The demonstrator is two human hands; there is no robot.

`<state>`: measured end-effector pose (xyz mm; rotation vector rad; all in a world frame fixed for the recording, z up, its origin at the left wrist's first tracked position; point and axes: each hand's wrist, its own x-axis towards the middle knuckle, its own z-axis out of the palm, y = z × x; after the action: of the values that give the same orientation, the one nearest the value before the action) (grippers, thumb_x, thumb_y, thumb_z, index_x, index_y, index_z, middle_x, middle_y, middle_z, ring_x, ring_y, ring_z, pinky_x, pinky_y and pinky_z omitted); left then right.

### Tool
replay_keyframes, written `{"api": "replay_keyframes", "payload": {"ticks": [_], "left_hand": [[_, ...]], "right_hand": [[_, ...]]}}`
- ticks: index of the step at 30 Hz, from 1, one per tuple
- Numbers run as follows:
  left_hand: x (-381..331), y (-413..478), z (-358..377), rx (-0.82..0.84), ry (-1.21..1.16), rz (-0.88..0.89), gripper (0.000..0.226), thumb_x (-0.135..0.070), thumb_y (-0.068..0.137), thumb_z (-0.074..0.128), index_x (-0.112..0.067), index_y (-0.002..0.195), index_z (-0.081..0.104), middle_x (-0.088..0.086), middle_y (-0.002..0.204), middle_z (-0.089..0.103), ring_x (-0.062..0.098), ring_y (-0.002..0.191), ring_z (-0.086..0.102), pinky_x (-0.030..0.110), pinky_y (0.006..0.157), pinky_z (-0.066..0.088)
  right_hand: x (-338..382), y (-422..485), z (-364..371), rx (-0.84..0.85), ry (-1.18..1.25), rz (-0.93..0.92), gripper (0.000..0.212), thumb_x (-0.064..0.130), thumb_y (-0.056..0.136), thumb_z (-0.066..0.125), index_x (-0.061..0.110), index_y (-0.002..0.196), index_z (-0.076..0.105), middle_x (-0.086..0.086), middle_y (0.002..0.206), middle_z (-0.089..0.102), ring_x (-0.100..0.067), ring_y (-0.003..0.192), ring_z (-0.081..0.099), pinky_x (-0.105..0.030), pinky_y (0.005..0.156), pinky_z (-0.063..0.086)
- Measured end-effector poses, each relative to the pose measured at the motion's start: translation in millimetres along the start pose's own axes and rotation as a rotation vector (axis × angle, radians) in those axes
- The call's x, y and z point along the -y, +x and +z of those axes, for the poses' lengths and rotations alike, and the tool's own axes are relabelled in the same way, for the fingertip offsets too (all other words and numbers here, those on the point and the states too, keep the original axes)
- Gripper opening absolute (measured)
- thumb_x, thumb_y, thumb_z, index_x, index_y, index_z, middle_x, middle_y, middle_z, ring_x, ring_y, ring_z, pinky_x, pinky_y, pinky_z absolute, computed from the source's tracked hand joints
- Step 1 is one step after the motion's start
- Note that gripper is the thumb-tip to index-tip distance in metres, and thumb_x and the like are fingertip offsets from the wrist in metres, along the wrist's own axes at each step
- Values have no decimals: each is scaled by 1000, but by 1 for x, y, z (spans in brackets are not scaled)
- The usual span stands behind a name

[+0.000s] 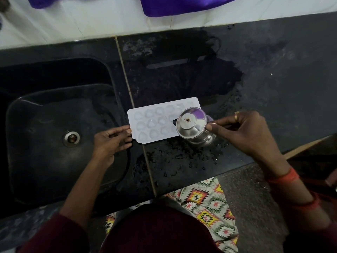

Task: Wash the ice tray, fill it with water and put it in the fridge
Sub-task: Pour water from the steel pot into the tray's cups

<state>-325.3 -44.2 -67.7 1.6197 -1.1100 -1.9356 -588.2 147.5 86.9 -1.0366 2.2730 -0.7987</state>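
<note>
Sink at far left: one dark basin with one drain, set into the black table. Next, left hand, fingers and thumb pinching the left short edge of one white ice tray. Tray lying on the wet table just right of the sink, across a seam. Three rows of cavities, contents impossible to tell, right end hidden under one steel vessel. Vessel tilted over the tray, inside not visible, gripped at its right side by right hand, fingers curled, one ring worn.
</note>
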Motion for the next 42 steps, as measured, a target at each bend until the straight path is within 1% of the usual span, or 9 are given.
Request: {"api": "replay_keyframes", "payload": {"ticks": [6,13,19,22,27,32,34,37,42], "left_hand": [[1,0,-1,-3,1,-1,12,-7,86,76,-10,98,76,7,84,75,6,62,70,21,57,59],[1,-1,0,2,-9,-5,13,-8,86,76,-10,98,76,6,81,75,6,62,70,21,58,59],[-3,-2,0,11,-4,7,17,-8,85,76,-7,103,76,10,86,74,6,62,69,20,57,58],[-4,-1,-1,5,-1,5,16,-7,85,76,-8,101,76,11,87,74,7,63,69,20,57,58],[-3,1,-1,8,-1,-6,15,-9,86,76,-9,101,76,12,89,74,7,64,69,20,57,58],[-4,1,0,5,-8,-11,15,-9,86,76,-9,101,76,11,89,74,8,64,69,21,57,58],[-3,2,0,5,-5,-14,15,-9,86,76,-9,101,76,11,90,74,9,66,69,21,57,58],[-2,3,-1,5,0,-17,18,-9,85,76,-8,103,76,12,91,75,9,66,70,21,58,58],[-1,4,-2,9,4,-17,16,-9,85,77,-10,101,76,12,91,76,9,65,71,22,58,58]], "right_hand": [[3,1,6,9,-50,-12,46,70,63,67,32,85,82,15,72,76,8,64,68,-19,60,53],[2,1,7,11,-104,-30,29,57,72,77,32,87,82,14,72,75,12,56,63,-7,50,42],[-1,1,9,17,-76,-15,45,70,65,66,33,86,82,15,72,75,11,60,65,-8,53,43],[-2,1,10,26,-103,-6,38,67,68,70,35,85,80,14,72,75,9,61,66,-14,56,47],[-2,2,11,17,-130,-1,22,55,73,79,35,84,80,20,68,71,12,63,66,-9,56,45],[-2,3,10,20,-43,5,38,62,67,74,31,87,82,14,75,76,7,66,69,-18,62,54],[-1,4,8,17,23,11,36,58,68,77,29,88,82,12,76,77,4,68,71,-20,64,57],[4,7,5,7,92,7,26,46,73,82,25,88,82,10,76,78,2,67,72,-13,59,53],[13,13,6,-25,62,-19,18,44,75,83,30,87,81,13,75,76,6,62,68,-9,54,47]]}}
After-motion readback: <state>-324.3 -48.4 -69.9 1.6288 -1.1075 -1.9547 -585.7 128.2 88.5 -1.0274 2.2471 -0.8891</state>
